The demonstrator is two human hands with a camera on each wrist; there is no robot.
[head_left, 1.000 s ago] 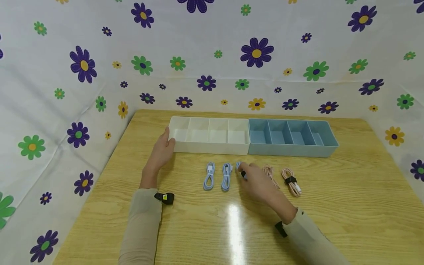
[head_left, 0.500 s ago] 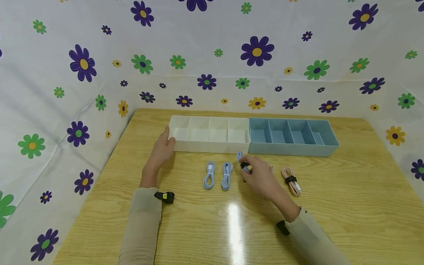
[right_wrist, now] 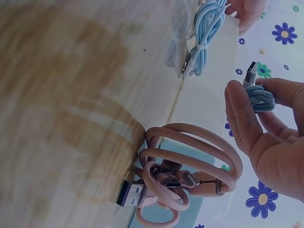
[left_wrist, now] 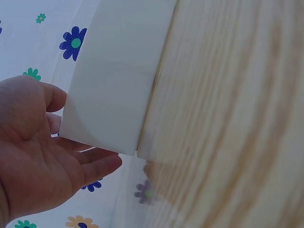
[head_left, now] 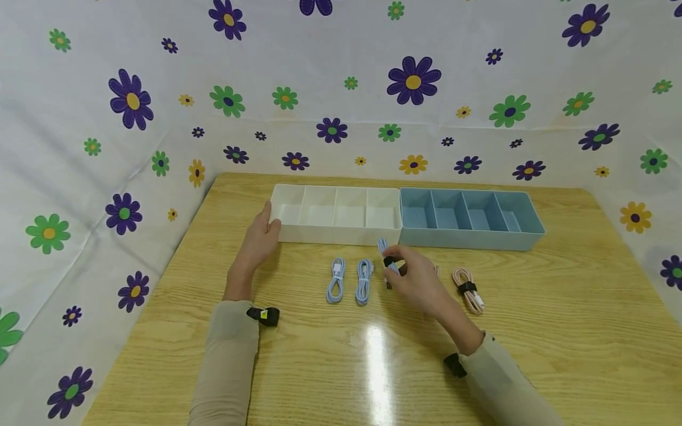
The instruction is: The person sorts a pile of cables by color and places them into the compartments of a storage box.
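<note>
My right hand (head_left: pixel 418 278) pinches a coiled light-blue charging cable (head_left: pixel 383 245) by its black strap, above the table in front of the boxes. In the right wrist view its metal plug (right_wrist: pixel 251 71) sticks up between thumb and fingers. My left hand (head_left: pixel 259 239) holds the left end of the white divided box (head_left: pixel 335 235), thumb at the front corner, fingers along the end wall. Two more blue cable coils, a left one (head_left: pixel 335 281) and a right one (head_left: pixel 363 282), lie on the table between the hands.
A blue divided box (head_left: pixel 471 239) adjoins the white one on its right. One pink cable (right_wrist: pixel 190 149) lies under the right hand, mostly hidden in the head view. Another pink cable (head_left: pixel 467 290) with a black strap lies farther right. Flowered cloth (head_left: pixel 362 106) hangs behind the table.
The right hand has lifted the strapped blue cable from the row and moved slightly up toward the boxes. The left hand has stayed on the white box.
</note>
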